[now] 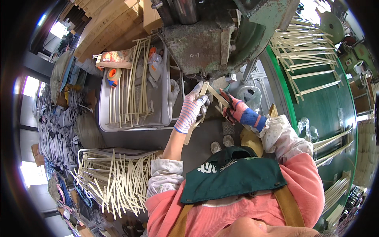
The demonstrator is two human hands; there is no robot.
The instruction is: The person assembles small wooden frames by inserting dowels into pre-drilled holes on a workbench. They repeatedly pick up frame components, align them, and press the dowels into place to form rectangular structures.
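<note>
In front of me, under the head of a worn green press (199,47), both of my hands are raised close together. My left hand (192,108), in a white glove with thin stripes, is closed round a flat cream strip (190,135) with a rounded lower end. A second cream strip (217,96) slants into my right hand (237,110), gloved in pink and blue with dark fingertips, whose fingers are closed on it. The upper ends of the two strips come together just below the press, in a V. Whether they are joined there I cannot tell.
At left, a grey tray (103,114) holds long cream strips, an orange tape roll (115,74) and plastic bags. Below it, a rack (81,156) is heaped with strips. On the right, a green-topped table (316,103) carries more strips. Cardboard boxes (112,31) stand beyond the tray.
</note>
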